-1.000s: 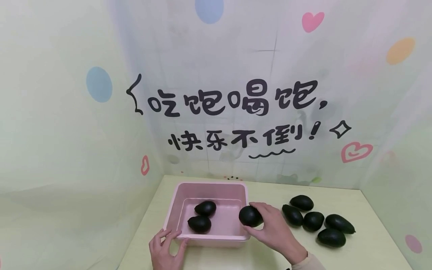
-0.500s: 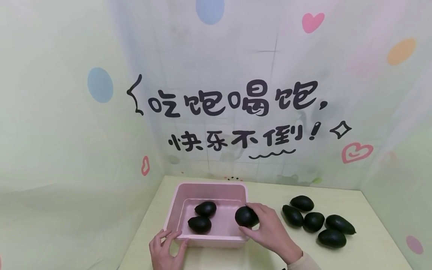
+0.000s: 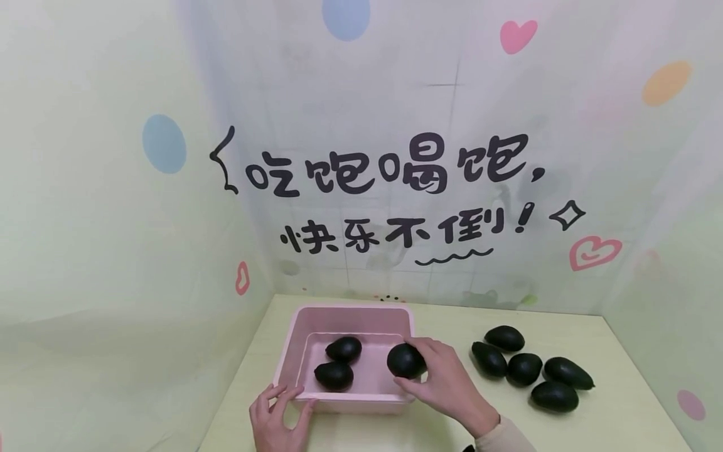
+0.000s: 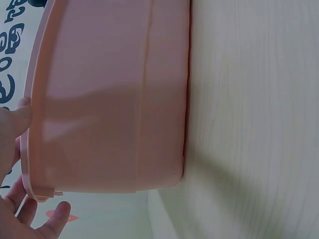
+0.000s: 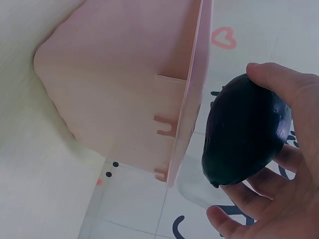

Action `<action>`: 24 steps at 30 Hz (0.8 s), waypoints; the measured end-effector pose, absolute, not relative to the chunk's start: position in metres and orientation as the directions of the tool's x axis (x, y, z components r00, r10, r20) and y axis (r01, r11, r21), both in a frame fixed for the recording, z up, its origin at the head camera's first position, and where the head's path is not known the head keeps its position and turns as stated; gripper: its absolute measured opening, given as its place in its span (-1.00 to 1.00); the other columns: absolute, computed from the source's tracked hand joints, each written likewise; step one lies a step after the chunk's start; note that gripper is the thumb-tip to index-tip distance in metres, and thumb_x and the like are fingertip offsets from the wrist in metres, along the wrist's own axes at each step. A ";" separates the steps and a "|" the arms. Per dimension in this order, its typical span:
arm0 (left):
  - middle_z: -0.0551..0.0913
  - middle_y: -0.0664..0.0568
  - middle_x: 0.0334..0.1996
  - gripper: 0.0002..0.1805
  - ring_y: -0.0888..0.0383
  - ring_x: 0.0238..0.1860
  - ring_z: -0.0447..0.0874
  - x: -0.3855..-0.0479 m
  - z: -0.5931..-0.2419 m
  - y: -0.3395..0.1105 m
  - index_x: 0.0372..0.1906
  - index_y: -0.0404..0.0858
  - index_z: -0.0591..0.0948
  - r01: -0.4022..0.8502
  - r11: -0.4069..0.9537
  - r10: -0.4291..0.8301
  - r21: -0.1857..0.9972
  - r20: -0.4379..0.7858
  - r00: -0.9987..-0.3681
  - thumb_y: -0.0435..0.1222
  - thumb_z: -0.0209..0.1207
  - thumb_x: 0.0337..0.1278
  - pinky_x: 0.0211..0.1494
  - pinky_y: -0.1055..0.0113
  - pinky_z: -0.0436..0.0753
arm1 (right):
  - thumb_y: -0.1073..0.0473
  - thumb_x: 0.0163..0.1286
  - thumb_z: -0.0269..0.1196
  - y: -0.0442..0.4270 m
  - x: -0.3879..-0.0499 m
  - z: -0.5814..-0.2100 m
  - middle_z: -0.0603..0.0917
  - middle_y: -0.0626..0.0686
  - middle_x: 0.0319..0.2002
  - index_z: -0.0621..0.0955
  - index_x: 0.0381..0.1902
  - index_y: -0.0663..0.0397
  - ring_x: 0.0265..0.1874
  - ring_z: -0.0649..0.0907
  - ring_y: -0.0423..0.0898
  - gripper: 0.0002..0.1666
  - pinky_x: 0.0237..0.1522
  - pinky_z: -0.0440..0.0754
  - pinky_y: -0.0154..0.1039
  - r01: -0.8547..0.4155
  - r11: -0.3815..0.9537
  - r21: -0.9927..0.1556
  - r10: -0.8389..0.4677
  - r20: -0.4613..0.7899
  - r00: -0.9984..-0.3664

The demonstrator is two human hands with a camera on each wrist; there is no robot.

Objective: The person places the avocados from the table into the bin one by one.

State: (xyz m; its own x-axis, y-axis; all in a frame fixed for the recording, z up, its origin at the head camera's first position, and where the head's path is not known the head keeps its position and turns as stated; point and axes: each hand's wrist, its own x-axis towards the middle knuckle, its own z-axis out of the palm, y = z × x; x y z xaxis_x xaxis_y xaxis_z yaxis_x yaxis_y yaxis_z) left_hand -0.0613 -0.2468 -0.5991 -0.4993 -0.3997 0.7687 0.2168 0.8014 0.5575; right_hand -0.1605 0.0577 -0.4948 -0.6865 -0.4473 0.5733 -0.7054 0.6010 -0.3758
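Note:
A pink plastic bin [image 3: 357, 402] stands on the table with two dark avocados, one [image 3: 334, 376] nearer and one [image 3: 344, 349] behind it, lying inside. My left hand [image 3: 279, 417] holds the bin's near left corner, thumb at the front rim and fingers around the corner. Over the bin's right rim my right hand [image 3: 449, 383] grips another dark avocado [image 5: 244, 132] between thumb and fingers. In the right wrist view this avocado is clear of the rim, its stem end pointing down.
Several more avocados [image 3: 524, 369] lie in a group on the pale wooden table [image 3: 452, 427], right of the bin. A printed backdrop [image 3: 390, 276] rises behind the table, and cloth walls [image 3: 141, 282] close in both sides.
My right hand has moved a little to the left with the avocado, carrying it further over the bin. The left hand keeps its place at the corner.

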 end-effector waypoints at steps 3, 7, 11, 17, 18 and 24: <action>0.66 -0.18 -0.08 -0.63 -0.25 0.11 0.46 -0.062 -0.600 -0.247 -0.25 -0.13 0.83 0.216 0.801 -0.399 0.558 0.767 -0.503 -0.03 0.64 -0.17 0.14 0.28 0.36 | -0.01 0.01 0.69 0.056 -0.161 -0.494 0.83 0.05 0.01 0.70 0.21 0.15 -0.06 0.80 -0.04 -0.19 0.01 0.79 -0.08 -0.713 0.595 -0.370 -0.452 0.580 -0.678; 0.65 -0.20 -0.09 -0.61 -0.26 0.11 0.46 -0.062 -0.600 -0.246 -0.26 -0.16 0.82 0.200 0.803 -0.406 0.562 0.760 -0.507 -0.20 0.66 -0.35 0.14 0.31 0.36 | -0.01 0.00 0.69 0.054 -0.161 -0.491 0.83 0.03 0.00 0.70 0.21 0.16 -0.08 0.80 -0.04 -0.19 -0.01 0.79 -0.09 -0.719 0.594 -0.361 -0.462 0.579 -0.672; 0.65 -0.23 -0.09 -0.58 -0.29 0.11 0.45 -0.062 -0.600 -0.246 -0.26 -0.19 0.82 0.197 0.803 -0.408 0.562 0.760 -0.506 -0.29 0.65 -0.46 0.20 0.49 0.27 | -0.01 0.01 0.69 0.052 -0.162 -0.489 0.83 0.04 0.00 0.70 0.21 0.15 -0.09 0.80 -0.04 -0.20 -0.02 0.79 -0.09 -0.720 0.592 -0.362 -0.469 0.572 -0.673; 0.64 -0.24 -0.09 -0.57 -0.29 0.12 0.44 -0.063 -0.600 -0.246 -0.26 -0.20 0.82 0.199 0.801 -0.410 0.565 0.759 -0.506 -0.30 0.64 -0.47 0.22 0.53 0.23 | -0.04 0.06 0.68 0.047 -0.165 -0.487 0.82 0.01 -0.02 0.69 0.19 0.11 -0.12 0.79 -0.05 -0.24 -0.04 0.78 -0.08 -0.716 0.584 -0.384 -0.486 0.541 -0.686; 0.64 -0.24 -0.09 -0.58 -0.29 0.12 0.44 -0.063 -0.600 -0.246 -0.26 -0.19 0.82 0.197 0.800 -0.411 0.566 0.757 -0.507 -0.29 0.64 -0.46 0.22 0.53 0.23 | -0.04 0.06 0.68 0.046 -0.165 -0.486 0.82 0.00 -0.04 0.69 0.19 0.10 -0.14 0.78 -0.06 -0.24 -0.05 0.77 -0.08 -0.712 0.584 -0.389 -0.488 0.533 -0.691; 0.65 -0.23 -0.09 -0.57 -0.26 0.12 0.44 -0.063 -0.600 -0.245 -0.26 -0.19 0.82 0.190 0.799 -0.417 0.571 0.753 -0.509 -0.31 0.64 -0.49 0.20 0.49 0.26 | -0.07 0.09 0.65 0.038 -0.169 -0.487 0.77 -0.09 -0.17 0.69 0.14 0.07 -0.23 0.72 -0.15 -0.30 -0.11 0.73 -0.16 -0.705 0.584 -0.403 -0.504 0.500 -0.704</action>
State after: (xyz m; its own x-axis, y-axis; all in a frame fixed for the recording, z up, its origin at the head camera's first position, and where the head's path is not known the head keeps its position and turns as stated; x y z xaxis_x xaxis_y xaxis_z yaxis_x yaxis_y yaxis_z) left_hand -0.0628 -0.2452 -0.5998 -0.5094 -0.4168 0.7529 0.1896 0.7990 0.5706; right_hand -0.1687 0.0384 -0.4870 -0.7038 -0.5041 0.5005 -0.7048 0.5840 -0.4028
